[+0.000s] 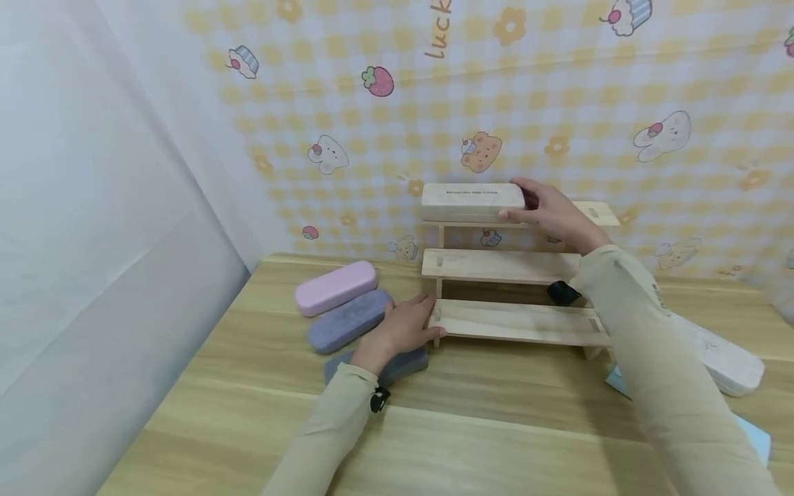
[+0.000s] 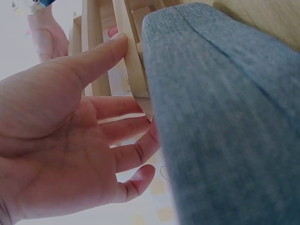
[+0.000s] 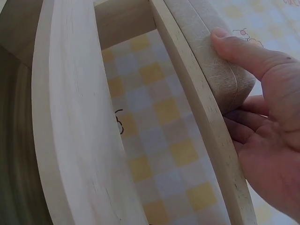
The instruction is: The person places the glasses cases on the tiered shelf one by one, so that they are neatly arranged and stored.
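Wooden table [image 1: 484,448], checked cloth [image 1: 409,41] behind | beige case [image 1: 465,201] on top tier of wooden rack [image 1: 515,322], left end | right hand [image 1: 555,211] pinches case's right end, thumb front, fingers behind | left hand [image 1: 402,326] grips rack's lower left end, fingers spread | pink case [image 1: 336,288], purple case [image 1: 349,322], blue case [image 1: 406,365] left; white case [image 1: 726,357] right

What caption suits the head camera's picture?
Fingers of the right hand grip a cream case atop a wooden rack; left hand touches its lowest tier.

Bright, diffuse light; soft shadow near right on the wooden tabletop [image 1: 484,451]; white glare, left-wrist view; dimmer right-wrist view.
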### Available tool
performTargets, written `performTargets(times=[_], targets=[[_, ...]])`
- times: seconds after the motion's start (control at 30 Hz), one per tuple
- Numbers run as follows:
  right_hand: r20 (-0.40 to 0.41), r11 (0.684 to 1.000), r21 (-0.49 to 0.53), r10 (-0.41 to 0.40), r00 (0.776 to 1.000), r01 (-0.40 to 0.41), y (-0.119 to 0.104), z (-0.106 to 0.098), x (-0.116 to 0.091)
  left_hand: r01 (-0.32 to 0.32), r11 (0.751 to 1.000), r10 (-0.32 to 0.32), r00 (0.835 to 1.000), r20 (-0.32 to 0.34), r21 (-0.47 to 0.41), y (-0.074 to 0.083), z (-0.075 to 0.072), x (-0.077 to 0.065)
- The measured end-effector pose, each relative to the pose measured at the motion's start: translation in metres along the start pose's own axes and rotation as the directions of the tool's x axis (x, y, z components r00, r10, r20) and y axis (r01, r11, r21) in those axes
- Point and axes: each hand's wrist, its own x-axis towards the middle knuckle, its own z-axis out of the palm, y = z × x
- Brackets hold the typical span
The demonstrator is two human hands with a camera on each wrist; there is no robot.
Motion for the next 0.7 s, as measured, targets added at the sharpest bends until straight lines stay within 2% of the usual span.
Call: performTargets(times=[0.53, 0.7], targets=[[-0.004, 0.997, 0.058, 0.047, 0.999, -0.047, 0.0089, -0.0028, -0.0022, 0.000, 1.000, 0.000, 1.000, 0.023, -0.011, 0.0026, 0.0043, 0.0056], [-0.023, 0.995, 0.097, 0.021, 1.000, -0.019, 0.0055, -0.0013, 0.0026, 0.006, 1.000, -0.006, 1.000, 0.009, 0.003, 0.0010, 0.0022, 0.0061]])
